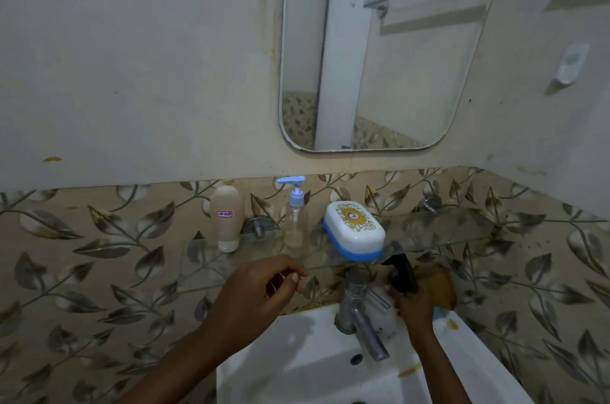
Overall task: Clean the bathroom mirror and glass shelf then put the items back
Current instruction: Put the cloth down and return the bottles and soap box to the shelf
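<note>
A rounded mirror [379, 50] hangs on the wall above a glass shelf [439, 238]. On the shelf stand a beige tube [226, 217] upside down on its cap, a clear pump bottle [295, 212] with a blue pump, and a white and blue soap box [355, 230]. My left hand [260, 291] hovers just in front of the shelf's front edge, fingers loosely curled, holding nothing. My right hand [412, 304] is below the shelf, behind the tap, gripping a black spray bottle head [401, 273]. The bottle's body is hidden by my hand.
A white sink [297, 354] with a metal tap [358, 314] sits below the shelf. A brown sponge-like object [439, 288] lies at the sink's back right corner. A small white wall holder [569, 68] is mounted on the right wall.
</note>
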Action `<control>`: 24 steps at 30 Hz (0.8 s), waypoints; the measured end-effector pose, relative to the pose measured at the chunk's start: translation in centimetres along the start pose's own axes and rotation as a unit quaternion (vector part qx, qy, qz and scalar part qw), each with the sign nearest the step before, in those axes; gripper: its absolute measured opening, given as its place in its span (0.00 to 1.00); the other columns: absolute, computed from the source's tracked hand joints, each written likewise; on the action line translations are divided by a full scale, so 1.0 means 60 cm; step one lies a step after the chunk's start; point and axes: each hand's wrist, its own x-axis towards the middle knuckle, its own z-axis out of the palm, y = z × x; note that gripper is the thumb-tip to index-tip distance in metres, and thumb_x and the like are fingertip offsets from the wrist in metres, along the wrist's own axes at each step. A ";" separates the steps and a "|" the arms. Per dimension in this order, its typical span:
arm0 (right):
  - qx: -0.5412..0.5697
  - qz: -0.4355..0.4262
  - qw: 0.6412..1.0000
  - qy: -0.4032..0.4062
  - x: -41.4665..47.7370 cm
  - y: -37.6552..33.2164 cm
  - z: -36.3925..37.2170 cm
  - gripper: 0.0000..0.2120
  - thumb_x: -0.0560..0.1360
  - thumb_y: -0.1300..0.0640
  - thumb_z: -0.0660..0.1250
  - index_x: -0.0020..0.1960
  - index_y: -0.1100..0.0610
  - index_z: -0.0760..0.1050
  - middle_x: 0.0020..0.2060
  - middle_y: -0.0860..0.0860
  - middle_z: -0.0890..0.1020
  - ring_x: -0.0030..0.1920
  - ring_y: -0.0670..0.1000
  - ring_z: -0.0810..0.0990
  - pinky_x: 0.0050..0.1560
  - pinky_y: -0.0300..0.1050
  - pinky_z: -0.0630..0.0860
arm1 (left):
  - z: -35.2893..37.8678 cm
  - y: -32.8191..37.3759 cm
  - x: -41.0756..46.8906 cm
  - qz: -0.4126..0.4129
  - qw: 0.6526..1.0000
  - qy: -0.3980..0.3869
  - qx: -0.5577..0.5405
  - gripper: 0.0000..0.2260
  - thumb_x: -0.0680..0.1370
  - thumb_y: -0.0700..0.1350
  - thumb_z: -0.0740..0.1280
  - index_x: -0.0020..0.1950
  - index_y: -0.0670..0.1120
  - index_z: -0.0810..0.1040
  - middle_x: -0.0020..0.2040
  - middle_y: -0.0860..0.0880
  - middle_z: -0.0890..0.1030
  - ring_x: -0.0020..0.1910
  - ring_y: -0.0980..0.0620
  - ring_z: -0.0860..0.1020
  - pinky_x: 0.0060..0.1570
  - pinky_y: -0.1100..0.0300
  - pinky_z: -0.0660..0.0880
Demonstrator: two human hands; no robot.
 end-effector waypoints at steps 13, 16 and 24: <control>-0.027 0.027 0.994 0.103 -0.081 -0.124 -0.173 0.18 0.70 0.60 0.72 0.55 0.70 0.77 0.51 0.64 0.80 0.50 0.61 0.76 0.55 0.54 0.72 | 0.022 0.013 0.022 0.025 0.999 -0.025 -0.039 0.08 0.74 0.54 0.59 0.44 0.60 0.78 0.38 0.57 0.82 0.34 0.56 0.79 0.34 0.63 0.75; 0.032 0.004 0.989 0.142 -0.071 -0.188 -0.209 0.16 0.72 0.60 0.69 0.56 0.69 0.76 0.46 0.61 0.77 0.48 0.57 0.72 0.53 0.52 0.69 | 0.017 0.011 0.020 0.025 0.999 -0.024 -0.041 0.10 0.74 0.55 0.59 0.49 0.59 0.78 0.39 0.58 0.83 0.35 0.55 0.80 0.35 0.60 0.77; 0.037 -0.141 0.979 0.142 0.030 -0.309 -0.238 0.24 0.68 0.41 0.69 0.58 0.55 0.77 0.55 0.61 0.80 0.55 0.62 0.78 0.57 0.61 0.75 | -0.002 0.010 0.039 0.021 1.000 -0.011 -0.019 0.09 0.74 0.55 0.58 0.47 0.63 0.78 0.39 0.60 0.82 0.35 0.56 0.80 0.35 0.62 0.76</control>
